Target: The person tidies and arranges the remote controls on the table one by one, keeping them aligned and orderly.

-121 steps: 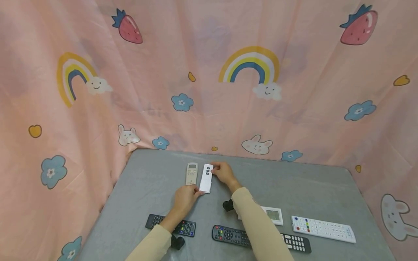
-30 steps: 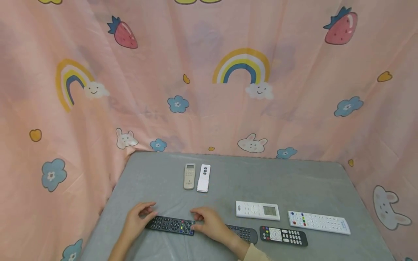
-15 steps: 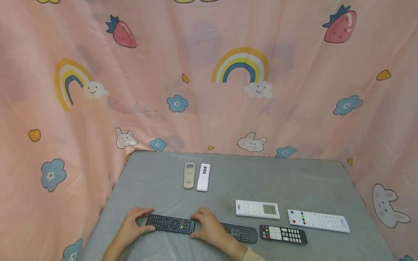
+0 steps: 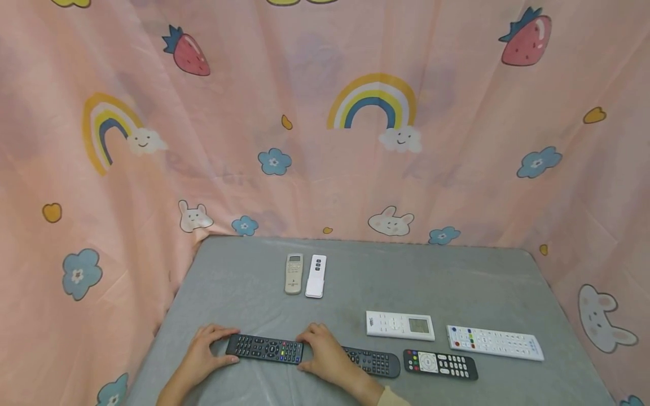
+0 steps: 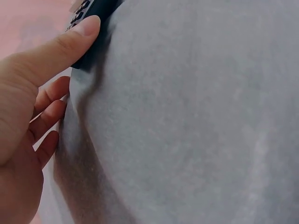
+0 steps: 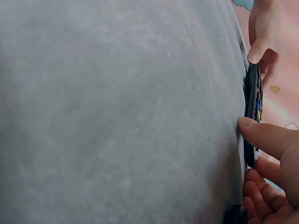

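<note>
A black remote control (image 4: 265, 348) with coloured buttons at its right end lies on the grey cloth, near the front left. My left hand (image 4: 202, 355) grips its left end, thumb along the near edge and index finger at the far edge. The right end is pinched by my right hand (image 4: 327, 355), again between thumb and fingers. In the left wrist view the thumb (image 5: 70, 46) presses the side of the remote. Both hands show on the remote's two ends in the right wrist view. Part of a second dark remote (image 4: 376, 362) is hidden behind my right hand.
Upright at the back stand side by side a beige remote (image 4: 293, 274) and a white remote (image 4: 316, 276), lying flat. To the right lie a white remote with a display (image 4: 400, 326), a long white remote (image 4: 495, 343) and a black-and-white remote (image 4: 440, 365). A pink curtain (image 4: 325, 186) borders the table.
Four seconds ago my hands were on the white remote at the back. They came forward to the black remote and closed on its ends; over the last half second they barely moved.
</note>
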Demonstrator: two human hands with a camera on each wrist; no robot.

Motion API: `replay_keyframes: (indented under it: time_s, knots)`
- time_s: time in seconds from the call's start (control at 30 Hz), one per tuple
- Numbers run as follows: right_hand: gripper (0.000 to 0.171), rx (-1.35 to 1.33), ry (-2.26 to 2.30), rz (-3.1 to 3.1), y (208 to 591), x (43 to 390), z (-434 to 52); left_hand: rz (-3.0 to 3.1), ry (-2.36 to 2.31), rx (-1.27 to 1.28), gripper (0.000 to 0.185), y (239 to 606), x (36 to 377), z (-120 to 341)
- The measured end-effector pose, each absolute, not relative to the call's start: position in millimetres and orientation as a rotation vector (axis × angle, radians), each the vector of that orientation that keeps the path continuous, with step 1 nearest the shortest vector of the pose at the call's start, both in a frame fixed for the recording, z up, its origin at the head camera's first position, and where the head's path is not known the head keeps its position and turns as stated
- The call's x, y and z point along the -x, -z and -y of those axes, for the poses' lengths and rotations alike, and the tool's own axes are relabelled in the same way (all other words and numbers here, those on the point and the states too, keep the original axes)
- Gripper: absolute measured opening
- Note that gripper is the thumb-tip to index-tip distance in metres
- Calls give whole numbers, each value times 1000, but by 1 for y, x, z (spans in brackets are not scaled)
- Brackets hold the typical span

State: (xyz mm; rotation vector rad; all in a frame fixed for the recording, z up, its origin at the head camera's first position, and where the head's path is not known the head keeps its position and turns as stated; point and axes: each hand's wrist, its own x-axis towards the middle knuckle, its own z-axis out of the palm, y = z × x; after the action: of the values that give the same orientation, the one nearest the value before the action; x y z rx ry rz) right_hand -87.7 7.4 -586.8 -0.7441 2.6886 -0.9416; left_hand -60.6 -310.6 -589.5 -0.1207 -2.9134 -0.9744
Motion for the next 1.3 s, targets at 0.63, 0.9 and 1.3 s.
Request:
replay_keyframes:
  time_s: [0.63,0.9,1.3]
  knots:
    - [52,768,1273,-2431,562,121,-38,2865,1205,-2,61,572,73,289]
    - [53,661,1411,-2310,561,136,-58,2819,1365,-58,61,573,79,270]
    - [54,476,1606,-2304,557,152,-82,2734,1579,105,61,572,85,252]
